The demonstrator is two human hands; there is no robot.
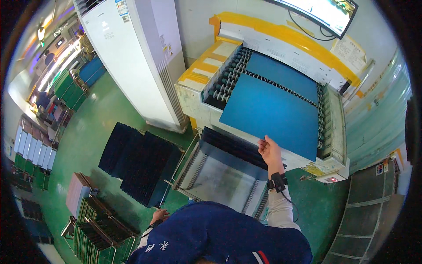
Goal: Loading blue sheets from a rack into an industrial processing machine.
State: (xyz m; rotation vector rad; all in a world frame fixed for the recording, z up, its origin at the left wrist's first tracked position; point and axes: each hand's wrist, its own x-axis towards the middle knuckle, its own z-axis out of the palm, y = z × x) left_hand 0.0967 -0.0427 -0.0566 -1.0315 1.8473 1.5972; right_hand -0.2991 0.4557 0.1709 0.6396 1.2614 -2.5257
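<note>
**Right hand [270, 153] at the near edge of a blue panel [272, 110], its grip unclear**

At far left, distant workers [44, 100] are too small to make out. Lower down, thin boards [90, 240] stand in a rack, partly lost to the dark rim. Next come black panels [151, 167], so dark that single sheets hardly separate. The tall white cabinet [127, 57] behind them is cut off at the top.

The left hand [160, 215] is low, near the black panels, fingers slightly bent; whether it holds anything cannot be told. The dark blue top [220, 233] hides part of that arm and the near end of a slotted metal rack [215, 176], which carries more dark sheets [235, 147].

The blue panel lies on the rollers of a white machine [189, 99], overhanging its front. The right hand's fingers are loosely curled; contact and hold cannot be told. A screen [323, 15] is cropped above; translucent sheeting [378, 110] veils the right wall.
</note>
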